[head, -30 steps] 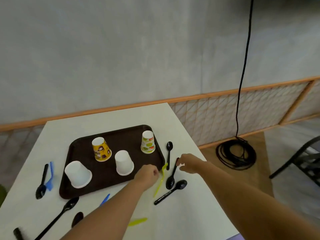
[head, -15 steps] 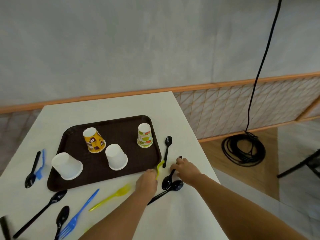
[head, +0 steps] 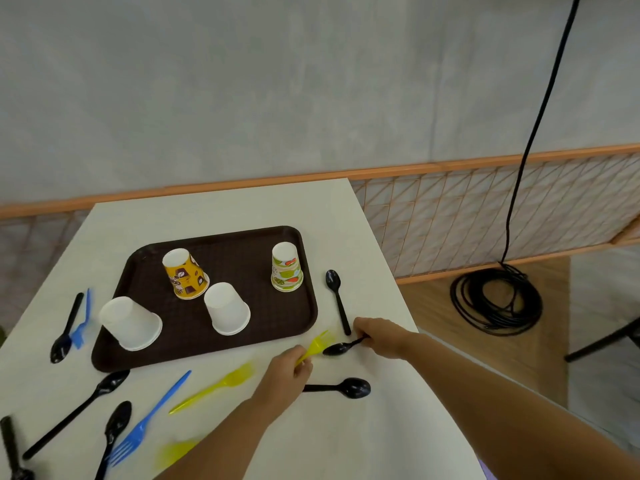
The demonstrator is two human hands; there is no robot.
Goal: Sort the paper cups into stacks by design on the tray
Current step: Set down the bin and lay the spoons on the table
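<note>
Head view | left hand [head: 289, 372]: gripping yellow fork [head: 315, 346] | right hand [head: 379, 337]: pinching black spoon [head: 341, 348] | upside down on brown tray [head: 242, 244]: yellow cup [head: 185, 275], green-patterned cup [head: 286, 268], two white cups [head: 227, 308] [head: 130, 322] | tray on surface [head: 207, 209]

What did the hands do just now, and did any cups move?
The left hand took hold of a yellow fork beside the tray, and the right hand gripped a black spoon by its handle and swung it sideways. The cups on the tray stayed where they were.
</note>
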